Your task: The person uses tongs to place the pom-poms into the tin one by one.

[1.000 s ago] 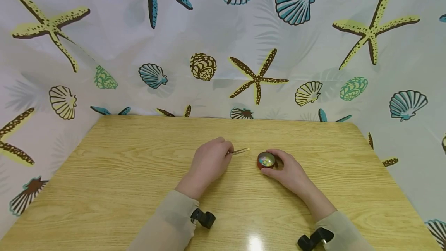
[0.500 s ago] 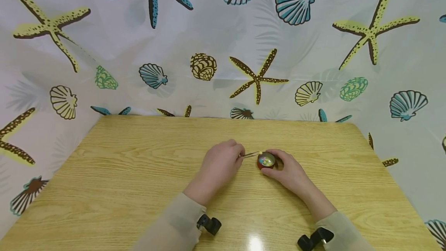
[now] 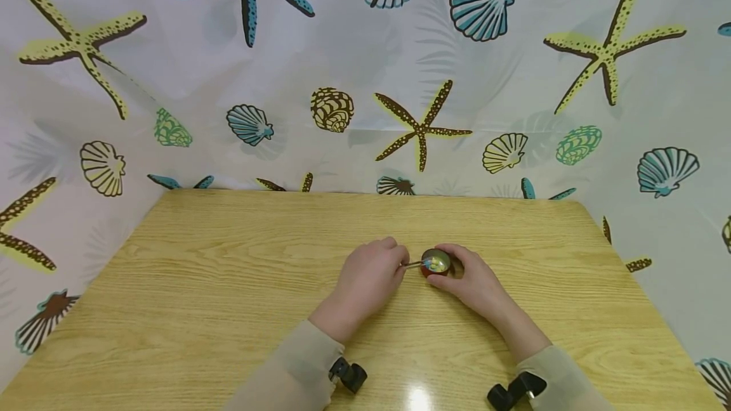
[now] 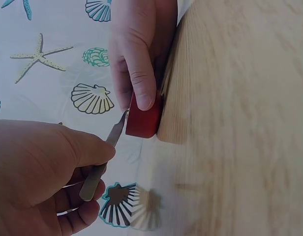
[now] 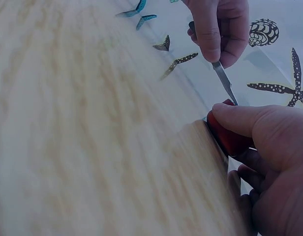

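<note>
My left hand point(image 3: 370, 279) pinches metal tweezers point(image 3: 412, 264) between thumb and fingers. The tips reach over the near-left rim of a small round bowl point(image 3: 427, 271), red outside and dark inside. Small yellow and blue pieces point(image 3: 436, 265) lie in it. Curled around the bowl's right side, my right hand point(image 3: 473, 281) holds it on the table with thumb and fingers. In the left wrist view, the tweezers point(image 4: 105, 162) slant up to the red bowl point(image 4: 143, 122), whose side wall hides the contents. The right wrist view has the thumb pressed along the bowl point(image 5: 230, 135).
The wood-grain table point(image 3: 228, 271) runs out on both sides of the hands. A white curtain point(image 3: 285, 56) printed with starfish and shells hangs behind it and along both sides. Each sleeve cuff bears a black wrist camera point(image 3: 348, 374).
My left hand has moved right and slightly nearer, bringing the tweezers from left of the bowl into its rim. The yellow piece earlier at their tips no longer shows apart. My right hand stays put.
</note>
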Tool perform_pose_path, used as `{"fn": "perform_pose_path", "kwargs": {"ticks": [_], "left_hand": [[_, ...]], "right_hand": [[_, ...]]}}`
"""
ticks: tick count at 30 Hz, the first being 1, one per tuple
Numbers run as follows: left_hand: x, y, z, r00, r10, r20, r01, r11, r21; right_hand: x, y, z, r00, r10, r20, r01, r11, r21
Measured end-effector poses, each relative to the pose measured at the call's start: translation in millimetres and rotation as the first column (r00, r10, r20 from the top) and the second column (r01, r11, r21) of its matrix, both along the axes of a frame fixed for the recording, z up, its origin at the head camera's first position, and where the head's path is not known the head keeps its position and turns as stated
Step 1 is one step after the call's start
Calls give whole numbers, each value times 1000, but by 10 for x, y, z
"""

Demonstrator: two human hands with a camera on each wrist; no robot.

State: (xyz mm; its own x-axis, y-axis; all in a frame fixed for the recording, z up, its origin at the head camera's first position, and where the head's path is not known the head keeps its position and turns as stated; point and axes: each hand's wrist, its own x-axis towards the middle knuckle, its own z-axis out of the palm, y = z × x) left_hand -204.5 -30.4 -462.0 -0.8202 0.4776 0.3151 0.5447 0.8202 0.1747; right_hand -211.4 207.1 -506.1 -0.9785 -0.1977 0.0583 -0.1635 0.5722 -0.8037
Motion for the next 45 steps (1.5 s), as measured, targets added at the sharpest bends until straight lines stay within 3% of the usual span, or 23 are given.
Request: {"fn": "perform_pose_path", "kwargs": {"ticks": [7, 21, 26, 45], "left_hand": [[-17, -2, -44, 1000, 5, -5, -5, 1000, -8], [-7, -6, -25, 1000, 11, -1, -11, 1000, -23], [-12, -29, -13, 1000, 17, -8, -17, 1000, 8], [-191, -302, -104, 982, 190, 17, -190, 972, 138]], "right_hand": [[-4, -12, 14, 1000, 4, -5, -3, 1000, 4], [10, -18, 14, 1000, 9, -11, -9, 1000, -11], [13, -11, 15, 1000, 9, -9, -9, 1000, -10], [9, -13, 15, 1000, 1, 2, -1, 1000, 5]]}}
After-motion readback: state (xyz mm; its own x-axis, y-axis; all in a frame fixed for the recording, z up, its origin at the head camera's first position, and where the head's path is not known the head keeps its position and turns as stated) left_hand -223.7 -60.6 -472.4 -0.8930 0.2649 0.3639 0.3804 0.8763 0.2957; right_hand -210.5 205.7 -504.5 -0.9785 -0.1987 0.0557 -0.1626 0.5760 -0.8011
